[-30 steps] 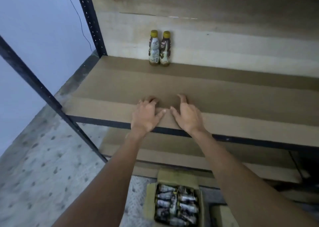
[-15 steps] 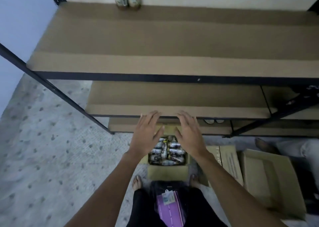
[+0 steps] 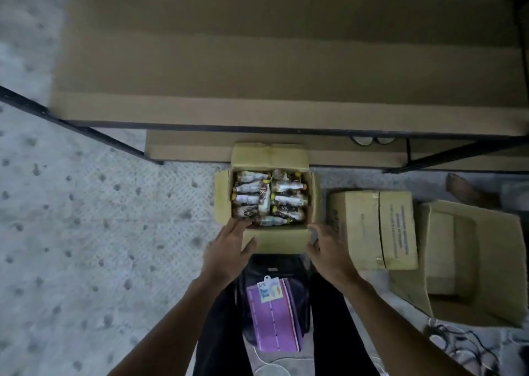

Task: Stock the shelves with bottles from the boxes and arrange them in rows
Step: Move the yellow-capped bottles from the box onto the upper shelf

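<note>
Both your hands are empty. Your left hand is spread wide, fingertips just over the near-left corner of the box. Your right hand sits at the near-right corner, fingers loosely bent; whether it touches the cardboard is too blurred to tell. The bottles lie just beyond your fingertips, packed on their sides, caps pointing different ways. They look jammed tight, so pulling one out may drag a neighbour up and drop it. The near flap between your hands could snag a bottle. The shelf is well beyond your reach here, so an overfull grip may slip on the lift.
</note>
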